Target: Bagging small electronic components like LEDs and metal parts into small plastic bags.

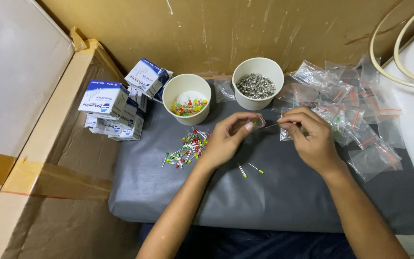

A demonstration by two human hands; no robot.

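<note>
My left hand (228,136) holds a small clear zip bag (257,121) with a red strip, pinched open between thumb and fingers. My right hand (310,136) pinches the thin wire legs of a small LED (273,125) right at the bag's mouth. A loose heap of red, yellow and green LEDs (188,146) lies on the grey pad just left of my left hand. Two more yellow LEDs (250,169) lie below my hands.
A white paper cup of coloured LEDs (186,85) and another of small metal parts (258,70) stand behind my hands. Several clear zip bags (355,110) are piled at the right. Small blue-and-white boxes (116,103) are stacked at the left, beside cardboard (49,192).
</note>
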